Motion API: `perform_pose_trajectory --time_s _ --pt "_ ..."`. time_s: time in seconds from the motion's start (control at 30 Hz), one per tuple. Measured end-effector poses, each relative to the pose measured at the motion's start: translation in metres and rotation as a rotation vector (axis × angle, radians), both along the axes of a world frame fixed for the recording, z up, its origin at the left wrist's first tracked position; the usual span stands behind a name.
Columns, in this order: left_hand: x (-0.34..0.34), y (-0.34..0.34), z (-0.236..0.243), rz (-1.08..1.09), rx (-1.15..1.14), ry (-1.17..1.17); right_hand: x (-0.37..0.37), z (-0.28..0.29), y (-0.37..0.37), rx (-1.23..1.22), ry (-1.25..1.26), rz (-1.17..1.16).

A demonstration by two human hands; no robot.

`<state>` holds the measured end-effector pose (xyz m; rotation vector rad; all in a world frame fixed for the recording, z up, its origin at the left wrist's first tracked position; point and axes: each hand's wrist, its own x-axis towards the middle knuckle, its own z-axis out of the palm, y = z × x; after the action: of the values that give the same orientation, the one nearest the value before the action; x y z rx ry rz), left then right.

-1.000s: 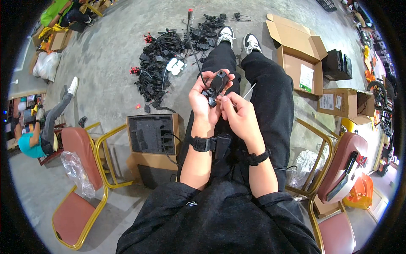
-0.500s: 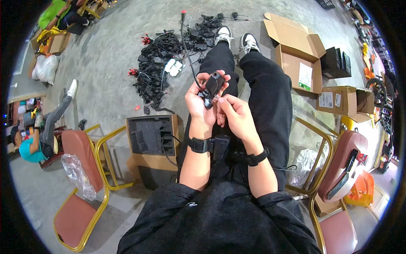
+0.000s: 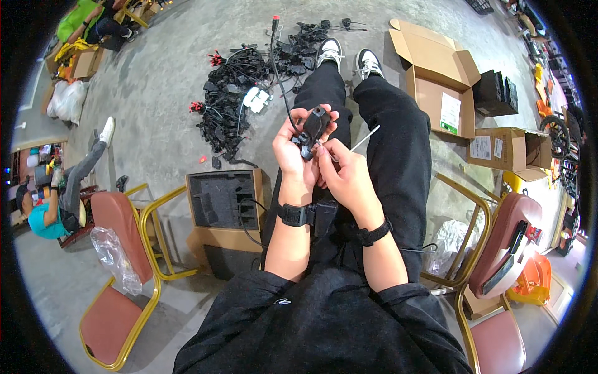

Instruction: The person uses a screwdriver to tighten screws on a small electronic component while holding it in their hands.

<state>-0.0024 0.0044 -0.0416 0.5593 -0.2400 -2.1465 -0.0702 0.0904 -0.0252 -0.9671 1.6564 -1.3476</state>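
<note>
Above my lap, my left hand (image 3: 294, 149) is closed around a small black plastic part (image 3: 315, 123), cradled in the palm. A black cable (image 3: 278, 68) runs from it up past my fingers and ends in a red connector (image 3: 275, 20). A greyish piece (image 3: 306, 151) shows at the part's lower end. Close against it, my right hand (image 3: 346, 171) pinches a thin metal hex key (image 3: 366, 138), its long end sticking out to the upper right. The key's short end meets the part's lower right side; the exact contact is too small to tell.
A heap of black cabled parts (image 3: 224, 103) lies on the floor ahead, with a white piece (image 3: 256, 100) on it. Cardboard boxes (image 3: 430, 56) stand at right, a foam-lined box (image 3: 224, 199) at left. Chairs (image 3: 121, 237) flank me; another person (image 3: 53, 215) sits far left.
The hex key's long end has swung into view at the right of my right hand, which has turned slightly. The cable has shifted a little to the right. My left hand stays put.
</note>
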Motion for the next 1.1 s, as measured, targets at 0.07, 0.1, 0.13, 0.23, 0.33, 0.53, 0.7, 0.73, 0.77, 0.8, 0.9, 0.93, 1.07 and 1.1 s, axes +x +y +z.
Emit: perform_pose_trajectory --time_s 0.07,0.1,0.13,0.23,0.33,0.53,0.7,0.73,0.77,0.8,0.9,0.93,1.07,1.1 --pt "0.001 0.0 0.001 0.001 0.019 0.003 0.0 -0.001 0.0 -0.023 0.058 0.008" --pt "0.001 0.0 0.001 -0.015 -0.017 -0.017 0.0 -0.002 0.0 -0.046 0.116 0.017" --pt "0.002 0.0 0.0 -0.032 -0.053 -0.037 0.0 -0.001 0.0 -0.045 0.115 0.018" --pt "0.005 -0.003 -0.007 -0.061 -0.07 0.051 0.001 -0.001 0.0 -0.048 0.173 0.003" --pt "0.005 -0.002 -0.003 -0.052 -0.037 0.036 0.0 0.0 0.0 0.002 0.003 0.001" --pt "0.003 -0.002 -0.001 -0.012 0.066 0.092 -0.006 -0.004 0.001 0.022 -0.565 0.047" --pt "0.002 -0.001 -0.001 -0.013 0.019 0.065 0.0 0.004 0.0 0.049 -0.386 0.003" --pt "0.002 -0.001 -0.001 -0.011 0.018 0.065 0.0 0.006 0.0 0.049 -0.386 0.005" --pt "0.002 -0.001 -0.001 -0.014 0.017 0.047 0.0 0.007 0.001 0.064 -0.298 0.008" --pt "0.001 0.0 -0.001 -0.017 0.015 0.03 0.0 0.008 0.001 0.078 -0.21 0.01" --pt "0.001 0.0 0.0 -0.021 -0.027 -0.011 0.002 -0.002 0.0 -0.019 0.091 -0.003" --pt "0.001 -0.001 -0.002 -0.023 -0.027 -0.011 0.002 -0.003 0.0 -0.019 0.091 -0.005" --pt "0.003 -0.001 -0.003 -0.038 -0.068 0.021 0.002 0.003 -0.001 0.021 -0.177 -0.018" --pt "0.003 -0.001 -0.002 -0.036 -0.07 0.014 0.0 0.003 -0.001 0.075 -0.441 -0.01"
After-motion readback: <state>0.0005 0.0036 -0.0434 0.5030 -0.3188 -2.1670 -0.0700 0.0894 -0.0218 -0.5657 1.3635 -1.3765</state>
